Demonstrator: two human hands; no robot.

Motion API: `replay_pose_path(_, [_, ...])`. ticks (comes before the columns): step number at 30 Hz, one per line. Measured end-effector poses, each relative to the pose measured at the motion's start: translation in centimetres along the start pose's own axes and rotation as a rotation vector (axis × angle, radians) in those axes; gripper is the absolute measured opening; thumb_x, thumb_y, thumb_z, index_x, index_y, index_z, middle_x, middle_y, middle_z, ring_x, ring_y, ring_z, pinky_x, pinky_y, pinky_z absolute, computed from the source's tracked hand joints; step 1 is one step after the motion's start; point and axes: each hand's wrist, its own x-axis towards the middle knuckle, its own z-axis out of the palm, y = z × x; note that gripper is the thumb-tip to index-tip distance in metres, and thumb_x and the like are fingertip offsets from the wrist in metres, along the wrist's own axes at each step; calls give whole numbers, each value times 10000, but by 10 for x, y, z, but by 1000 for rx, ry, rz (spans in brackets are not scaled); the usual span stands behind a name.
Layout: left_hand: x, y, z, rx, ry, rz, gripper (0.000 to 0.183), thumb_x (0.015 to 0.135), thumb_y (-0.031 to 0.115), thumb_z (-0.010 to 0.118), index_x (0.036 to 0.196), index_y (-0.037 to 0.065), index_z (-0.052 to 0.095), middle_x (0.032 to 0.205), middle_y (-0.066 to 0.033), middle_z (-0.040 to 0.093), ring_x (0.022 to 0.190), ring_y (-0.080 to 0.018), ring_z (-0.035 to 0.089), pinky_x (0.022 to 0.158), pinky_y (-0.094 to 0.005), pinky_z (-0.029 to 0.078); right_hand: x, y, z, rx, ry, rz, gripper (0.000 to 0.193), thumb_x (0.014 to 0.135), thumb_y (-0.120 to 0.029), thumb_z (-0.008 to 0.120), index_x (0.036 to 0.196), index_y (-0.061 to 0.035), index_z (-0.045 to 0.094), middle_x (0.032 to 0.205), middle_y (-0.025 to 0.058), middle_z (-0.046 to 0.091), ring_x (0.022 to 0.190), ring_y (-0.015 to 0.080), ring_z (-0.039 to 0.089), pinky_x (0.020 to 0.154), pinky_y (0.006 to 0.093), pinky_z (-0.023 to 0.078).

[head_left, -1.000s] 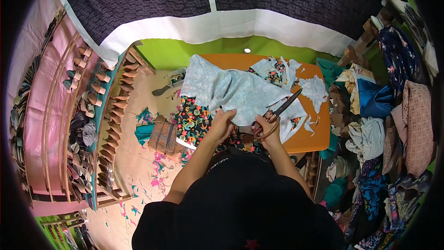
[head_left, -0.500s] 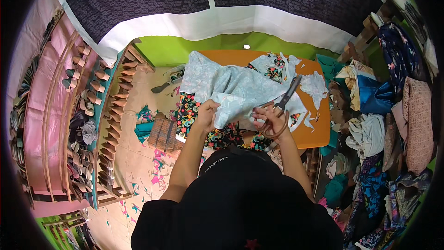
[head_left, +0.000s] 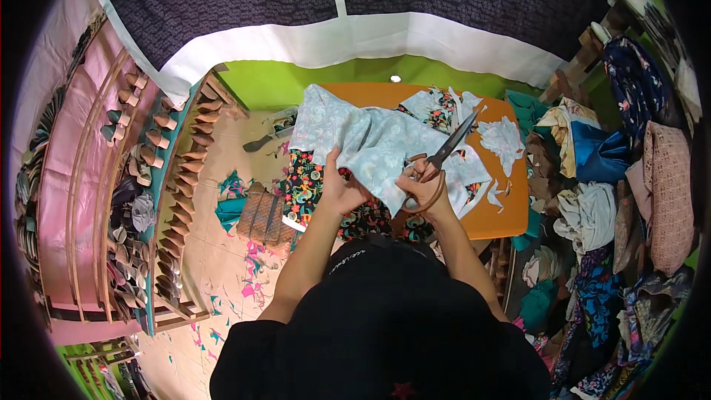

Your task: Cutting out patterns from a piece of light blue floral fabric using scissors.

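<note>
A large piece of pale blue patterned fabric (head_left: 370,137) lies rumpled over a table, its near corner hanging toward me. My left hand (head_left: 344,191) is at the left side of that corner, thumb stretched up and apart from the other fingers, which are partly hidden near the cloth. My right hand (head_left: 424,187) is closed on a pair of large scissors (head_left: 452,146), brown handles looped about the hand, dark blades pointing up and right. Its fingertips touch the fabric's corner. Beneath is black floral fabric (head_left: 307,187) with bright flowers.
Pale offcuts (head_left: 501,141) lie on the orange table (head_left: 511,211). Piles of folded cloth (head_left: 589,211) crowd the right side. At left, wooden racks hold rows of shoe lasts (head_left: 181,207). Scraps (head_left: 252,270) litter the tiled floor, near a brown patterned bundle (head_left: 263,215).
My left hand has loosened from its pinch on the fabric and turned, thumb upward. My right hand has shifted slightly left, fingers now closed, with the scissor blades swung further right.
</note>
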Motion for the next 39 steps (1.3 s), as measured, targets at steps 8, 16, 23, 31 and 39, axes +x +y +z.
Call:
replay_pose_path(8, [8,-4,-34,401,-187,-17,714,748,591,457,1210,54,368,1114,-126,513,903,-248,560,720,-375,477,5,5,-24,-235,6,30,371,621,21,673,721,-83,331,644,43,534,574,78,497,509,212,399])
replay_pose_path(16, [25,-8,-23,857,271,90,319,780,148,602,1061,79,469,941,-31,558,772,-135,566,607,-281,490,2,-3,-39,-487,103,57,204,704,-55,644,777,-47,454,608,4,499,505,62,456,458,208,358])
replay_pose_path(23, [31,-7,-9,720,191,228,331,769,44,592,1064,37,443,967,-63,542,841,-160,560,664,-278,494,-38,7,-88,-825,11,34,384,721,-287,664,865,28,498,633,46,473,581,140,464,533,279,398])
replay_pose_path(31, [43,3,-11,654,191,344,343,748,-25,584,1062,-15,446,959,-95,548,799,-160,574,664,-239,513,-99,6,-103,-968,-110,489,475,716,-401,641,784,38,472,645,115,502,652,199,528,596,331,428])
replay_pose_path(39, [44,-8,-11,849,160,302,330,718,26,638,1005,-33,486,898,-83,563,781,-151,563,662,-244,476,-91,43,-66,-10,-416,544,677,715,-668,426,990,-50,411,706,13,442,540,78,387,475,200,334])
